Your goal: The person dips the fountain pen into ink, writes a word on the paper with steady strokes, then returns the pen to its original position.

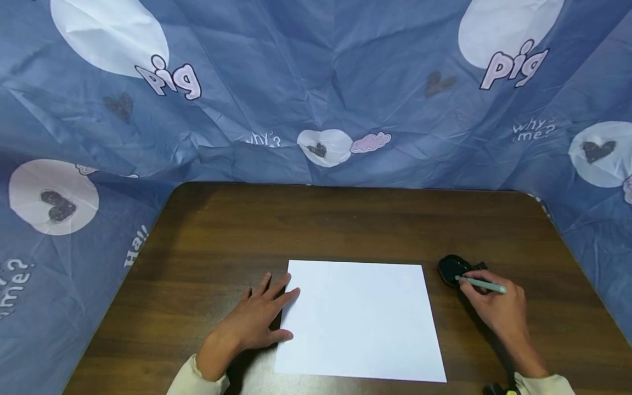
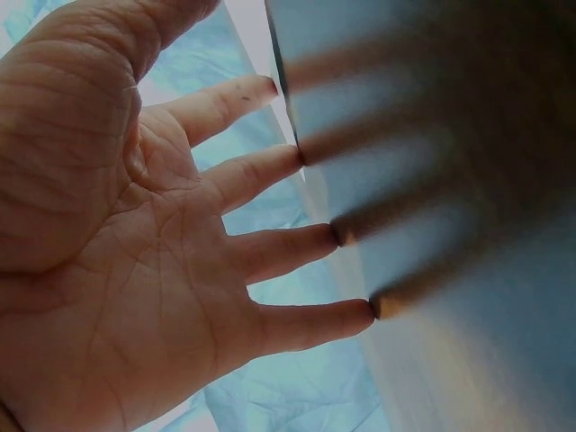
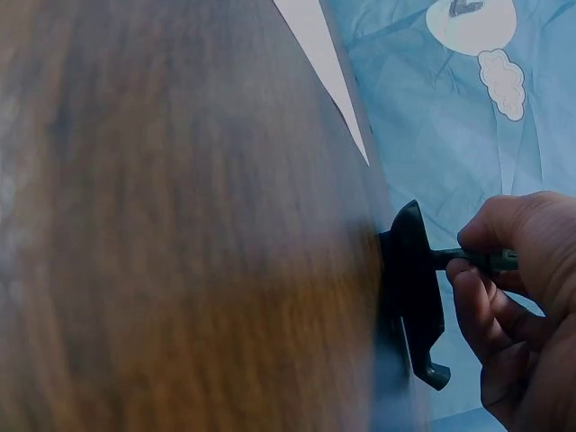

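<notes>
A blank white sheet of paper (image 1: 360, 321) lies on the table. My left hand (image 1: 257, 318) rests at its left edge with the fingers spread, index fingertip and thumb on the paper; the left wrist view shows its palm and fingertips (image 2: 310, 315) touching the surface. Right of the paper sits a small black dish-like object (image 1: 451, 269) with a protruding part at its right, seen edge-on in the right wrist view. My right hand (image 1: 506, 307) pinches a slim pale green pen (image 1: 486, 285) between thumb and fingers. The pen's far end meets the black object; its exact tip is hidden.
The brown wooden table (image 1: 296, 219) has rounded far corners. A blue printed cloth (image 1: 316, 93) hangs behind it and along both sides. Near the right sleeve, a black and yellow-green item (image 1: 498, 389) shows at the bottom edge.
</notes>
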